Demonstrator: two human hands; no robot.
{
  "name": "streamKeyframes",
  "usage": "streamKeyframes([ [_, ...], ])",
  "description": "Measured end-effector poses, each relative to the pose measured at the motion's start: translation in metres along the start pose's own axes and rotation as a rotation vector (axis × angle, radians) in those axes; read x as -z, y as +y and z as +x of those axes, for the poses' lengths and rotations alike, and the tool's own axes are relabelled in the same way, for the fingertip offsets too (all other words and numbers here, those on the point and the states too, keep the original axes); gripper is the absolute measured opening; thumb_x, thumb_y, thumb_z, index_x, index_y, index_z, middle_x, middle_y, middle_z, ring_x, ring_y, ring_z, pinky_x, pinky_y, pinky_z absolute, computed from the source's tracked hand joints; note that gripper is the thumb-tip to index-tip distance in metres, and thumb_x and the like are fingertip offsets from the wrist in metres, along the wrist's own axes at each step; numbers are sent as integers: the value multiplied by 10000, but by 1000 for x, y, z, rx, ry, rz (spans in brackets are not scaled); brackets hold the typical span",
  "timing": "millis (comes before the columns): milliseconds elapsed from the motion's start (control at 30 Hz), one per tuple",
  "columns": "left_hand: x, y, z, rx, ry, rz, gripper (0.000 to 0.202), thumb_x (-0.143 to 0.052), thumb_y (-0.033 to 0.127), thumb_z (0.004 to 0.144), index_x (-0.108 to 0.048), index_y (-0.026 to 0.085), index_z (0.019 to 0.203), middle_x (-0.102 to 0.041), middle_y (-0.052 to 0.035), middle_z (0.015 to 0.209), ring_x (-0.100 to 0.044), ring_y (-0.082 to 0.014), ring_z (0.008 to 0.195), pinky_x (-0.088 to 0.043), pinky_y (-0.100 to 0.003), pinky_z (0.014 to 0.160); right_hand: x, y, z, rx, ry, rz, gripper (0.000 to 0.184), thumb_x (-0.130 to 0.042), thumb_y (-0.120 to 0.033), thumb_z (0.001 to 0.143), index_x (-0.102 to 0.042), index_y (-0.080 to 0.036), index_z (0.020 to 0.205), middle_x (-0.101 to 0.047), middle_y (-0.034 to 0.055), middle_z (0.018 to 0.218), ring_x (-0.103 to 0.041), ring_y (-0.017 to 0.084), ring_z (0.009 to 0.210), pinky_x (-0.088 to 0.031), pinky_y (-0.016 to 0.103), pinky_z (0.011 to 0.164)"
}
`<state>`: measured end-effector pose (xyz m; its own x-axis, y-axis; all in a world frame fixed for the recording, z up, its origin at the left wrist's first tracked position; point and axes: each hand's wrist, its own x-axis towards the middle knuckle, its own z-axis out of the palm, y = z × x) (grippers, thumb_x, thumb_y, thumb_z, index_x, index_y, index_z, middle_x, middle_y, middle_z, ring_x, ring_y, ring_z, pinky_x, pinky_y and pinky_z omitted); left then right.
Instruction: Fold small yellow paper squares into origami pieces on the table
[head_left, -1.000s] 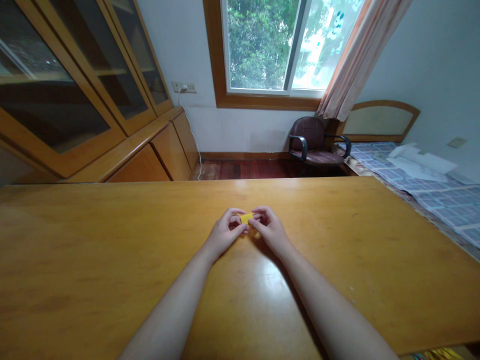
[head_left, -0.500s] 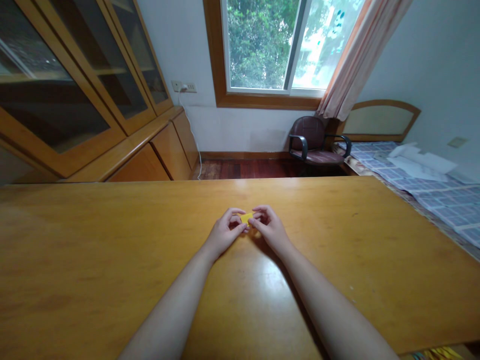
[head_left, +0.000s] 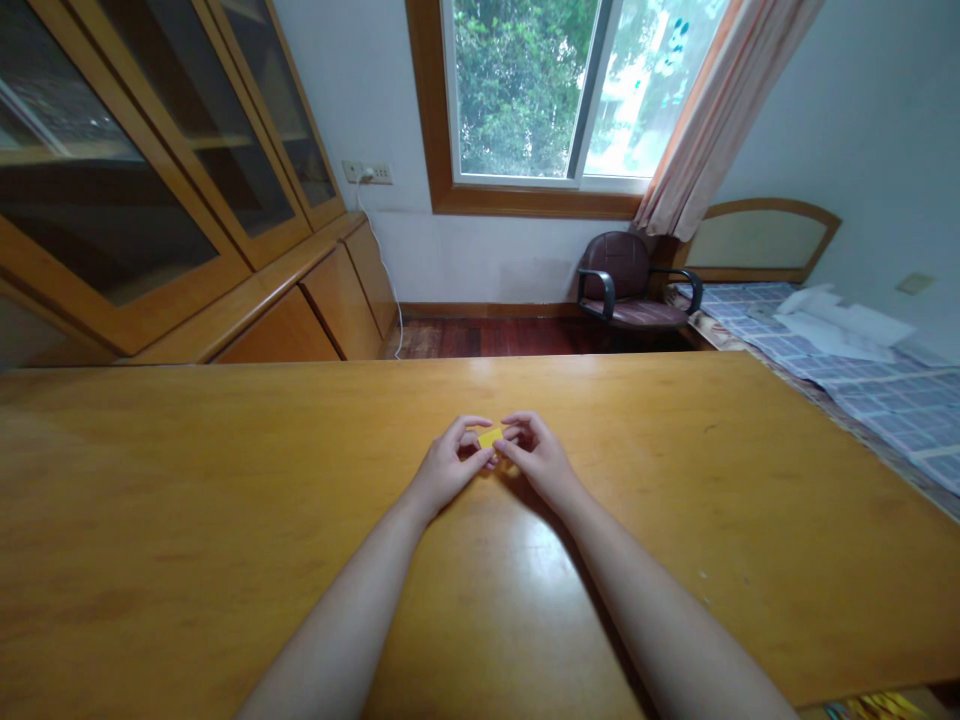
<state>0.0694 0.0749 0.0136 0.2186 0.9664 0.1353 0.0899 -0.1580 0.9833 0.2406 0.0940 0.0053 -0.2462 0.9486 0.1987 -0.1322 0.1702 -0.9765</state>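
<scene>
A small flat yellow piece [head_left: 490, 438], possibly paper, is held between my two hands over the wooden table [head_left: 225, 500]. My left hand [head_left: 452, 455] is closed on its left side, thumb and fingers curled round the edge. On the other side my right hand [head_left: 537, 450] pinches it with the thumb in front and the fingers bent behind. Both hands are low over the middle of the table, and the fingers partly hide the piece's edges.
Behind the table stands a dark red armchair [head_left: 626, 280] under the window. A bed [head_left: 847, 340] with a checked cover and white sheets lies to the right. Wooden glass-door cabinets [head_left: 247, 200] line the left. A white cable [head_left: 382, 250] hangs from a wall socket.
The yellow piece and my right hand's fingertips have shifted slightly to the left. My left hand looks nearly still, and both hands keep their grip.
</scene>
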Motion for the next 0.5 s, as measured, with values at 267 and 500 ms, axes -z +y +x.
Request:
streamKeyframes([
  [267, 1, 0, -1, 18, -21, 13, 368, -644, 264, 829, -513, 205, 1168, -603, 49, 672, -689, -171, 712, -530, -303, 736, 1, 0, 0, -14, 33, 3, 296, -695, -350, 794, -548, -215, 1012, -620, -43, 678, -598, 142, 639, -458, 276, 638],
  [500, 1, -1, 0, 38, -8, -22, 391, -650, 269, 821, -510, 205, 1181, -598, 49, 673, -691, -170, 708, -525, -297, 734, 3, 6, 2, -25, 44, 14, 283, -663, -383, 824, -546, -212, 1017, -603, -55, 647, -585, 134, 607, -451, 266, 613],
])
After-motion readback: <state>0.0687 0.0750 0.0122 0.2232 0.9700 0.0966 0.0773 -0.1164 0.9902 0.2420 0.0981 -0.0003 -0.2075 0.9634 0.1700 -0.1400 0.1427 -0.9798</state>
